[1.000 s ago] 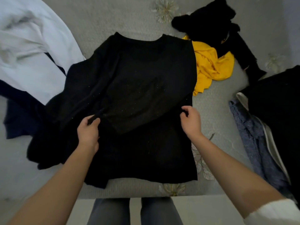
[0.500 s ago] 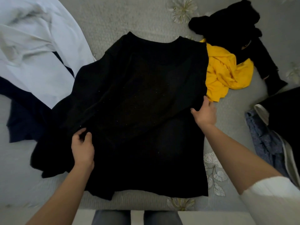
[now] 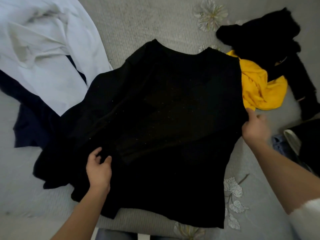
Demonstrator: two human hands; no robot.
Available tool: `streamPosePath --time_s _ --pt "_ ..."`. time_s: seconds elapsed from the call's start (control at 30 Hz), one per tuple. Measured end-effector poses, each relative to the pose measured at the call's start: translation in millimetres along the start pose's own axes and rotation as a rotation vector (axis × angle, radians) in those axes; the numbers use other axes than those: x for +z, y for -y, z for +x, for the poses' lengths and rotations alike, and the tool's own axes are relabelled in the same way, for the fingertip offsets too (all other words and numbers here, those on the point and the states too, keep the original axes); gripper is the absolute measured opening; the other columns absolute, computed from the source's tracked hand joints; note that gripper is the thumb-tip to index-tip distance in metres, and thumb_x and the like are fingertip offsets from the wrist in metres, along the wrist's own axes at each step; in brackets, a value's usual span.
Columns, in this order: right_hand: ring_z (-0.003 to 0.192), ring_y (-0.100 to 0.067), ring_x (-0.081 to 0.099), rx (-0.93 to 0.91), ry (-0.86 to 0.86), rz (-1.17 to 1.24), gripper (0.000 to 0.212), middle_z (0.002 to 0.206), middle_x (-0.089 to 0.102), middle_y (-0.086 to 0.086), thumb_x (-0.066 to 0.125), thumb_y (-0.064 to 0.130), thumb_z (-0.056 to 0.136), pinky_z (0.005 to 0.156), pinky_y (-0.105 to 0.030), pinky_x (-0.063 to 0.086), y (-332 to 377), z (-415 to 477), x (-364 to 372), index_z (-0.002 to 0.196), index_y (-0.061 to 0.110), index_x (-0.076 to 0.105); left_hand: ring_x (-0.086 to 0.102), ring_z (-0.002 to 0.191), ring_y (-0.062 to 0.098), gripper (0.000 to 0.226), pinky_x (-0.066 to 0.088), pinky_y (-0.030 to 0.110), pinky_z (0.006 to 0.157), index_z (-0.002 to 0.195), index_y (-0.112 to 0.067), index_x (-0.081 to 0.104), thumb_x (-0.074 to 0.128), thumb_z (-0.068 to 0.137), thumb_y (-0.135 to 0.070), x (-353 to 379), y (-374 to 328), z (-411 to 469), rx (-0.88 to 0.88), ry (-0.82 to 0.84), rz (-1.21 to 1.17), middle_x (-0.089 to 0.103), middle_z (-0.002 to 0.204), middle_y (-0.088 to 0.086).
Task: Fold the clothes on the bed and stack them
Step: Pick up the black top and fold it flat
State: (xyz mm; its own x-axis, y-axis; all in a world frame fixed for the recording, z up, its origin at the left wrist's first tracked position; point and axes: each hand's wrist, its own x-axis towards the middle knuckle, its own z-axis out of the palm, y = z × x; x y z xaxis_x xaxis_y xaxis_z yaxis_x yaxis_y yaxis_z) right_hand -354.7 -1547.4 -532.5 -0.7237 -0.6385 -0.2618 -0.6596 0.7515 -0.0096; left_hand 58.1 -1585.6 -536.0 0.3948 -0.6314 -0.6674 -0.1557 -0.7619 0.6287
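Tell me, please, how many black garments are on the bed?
3: the black sweater spread mid-bed, a crumpled black garment top right, another black piece at the right edge, cut off; others may be hidden.

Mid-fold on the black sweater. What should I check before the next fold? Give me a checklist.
1. Body of black sweater spread flat on bed: ok.
2. The sleeve near the left hand folded in: not ok, it is bunched out sideways beside the navy garment.
3. The left hand holds sweater fabric: ok, fingers curled into it.
4. The right hand grips the sweater's side edge: cannot tell, blurred.
5. That edge apart from the yellow garment: not ok, they touch.
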Motion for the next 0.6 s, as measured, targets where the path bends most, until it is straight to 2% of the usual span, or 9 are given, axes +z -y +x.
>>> streamPosePath --time_s 0.1,0.23,0.3,0.37,0.4,0.43,0.47,0.53,0.6 --pt "0.115 -0.050 0.038 -0.088 0.068 -0.045 0.072 0.128 0.038 -0.036 0.057 -0.001 0.079 0.094 -0.053 0.036 8 -9 -2 0.144 0.008 0.026 0.050 0.115 0.027 0.047 0.043 0.035 0.095 0.134 -0.012 0.042 0.054 0.090 -0.003 2 4 -6 -0.050 0.022 0.108 0.046 0.135 0.015" --pt "0.113 -0.054 0.048 -0.572 0.066 -0.129 0.082 0.125 0.048 -0.036 0.072 -0.010 0.052 0.083 -0.058 0.046 53 -47 8 0.130 0.001 0.049 0.051 0.096 0.018 0.034 0.041 0.030 0.086 0.122 -0.006 0.052 0.055 0.088 -0.006 -23 4 -7 0.131 -0.132 0.245 0.053 0.121 0.016" --pt "0.126 -0.045 0.042 -0.744 0.155 -0.162 0.073 0.137 0.042 -0.028 0.071 0.002 0.067 0.093 -0.052 0.043 86 -74 12 0.135 0.008 0.045 0.052 0.092 0.022 0.028 0.042 0.031 0.082 0.116 -0.003 0.054 0.052 0.089 -0.007 -43 5 0 0.154 -0.251 0.204 0.054 0.109 0.017" --pt "0.141 -0.033 0.018 -0.771 0.369 -0.189 0.057 0.153 0.021 -0.016 0.051 0.023 0.090 0.109 -0.045 0.027 115 -97 22 0.144 0.019 0.031 0.051 0.076 0.020 0.025 0.043 0.029 0.067 0.109 0.002 0.055 0.048 0.088 -0.011 -64 5 11 0.058 -0.351 0.064 0.051 0.095 0.013" --pt "0.143 -0.031 0.011 -0.741 0.477 -0.215 0.053 0.155 0.013 -0.012 0.042 0.029 0.095 0.111 -0.043 0.022 125 -104 28 0.145 0.022 0.027 0.049 0.069 0.018 0.026 0.043 0.027 0.059 0.106 0.002 0.055 0.047 0.088 -0.014 -73 4 17 -0.032 -0.363 -0.059 0.050 0.091 0.012" --pt "0.143 -0.030 0.008 -0.699 0.562 -0.234 0.051 0.155 0.010 -0.011 0.038 0.031 0.096 0.112 -0.043 0.022 133 -109 32 0.145 0.022 0.026 0.052 0.070 0.018 0.028 0.045 0.027 0.058 0.109 -0.002 0.054 0.045 0.089 -0.018 -81 2 23 -0.153 -0.336 -0.206 0.051 0.092 0.013" --pt "0.142 -0.031 0.009 -0.657 0.602 -0.228 0.050 0.155 0.010 -0.012 0.038 0.032 0.096 0.111 -0.043 0.023 140 -114 34 0.144 0.021 0.027 0.058 0.085 0.023 0.038 0.050 0.030 0.070 0.124 -0.005 0.049 0.043 0.092 -0.025 -88 0 28 -0.303 -0.266 -0.347 0.055 0.105 0.015" --pt "0.141 -0.031 0.013 -0.577 0.594 -0.174 0.048 0.154 0.013 -0.013 0.040 0.031 0.096 0.110 -0.043 0.025 147 -119 34 0.142 0.019 0.030 0.045 0.126 0.028 0.057 0.039 0.036 0.103 0.144 -0.011 0.027 0.040 0.095 -0.038 -98 -6 35 -0.574 -0.143 -0.501 0.039 0.142 0.014" --pt "0.141 -0.029 0.015 -0.518 0.585 -0.101 0.048 0.153 0.017 -0.013 0.040 0.031 0.097 0.111 -0.042 0.026 152 -125 31 0.143 0.019 0.030 0.041 0.131 0.026 0.062 0.035 0.034 0.105 0.146 -0.015 0.022 0.042 0.094 -0.043 -101 -18 36 -0.702 -0.085 -0.572 0.031 0.148 0.011"
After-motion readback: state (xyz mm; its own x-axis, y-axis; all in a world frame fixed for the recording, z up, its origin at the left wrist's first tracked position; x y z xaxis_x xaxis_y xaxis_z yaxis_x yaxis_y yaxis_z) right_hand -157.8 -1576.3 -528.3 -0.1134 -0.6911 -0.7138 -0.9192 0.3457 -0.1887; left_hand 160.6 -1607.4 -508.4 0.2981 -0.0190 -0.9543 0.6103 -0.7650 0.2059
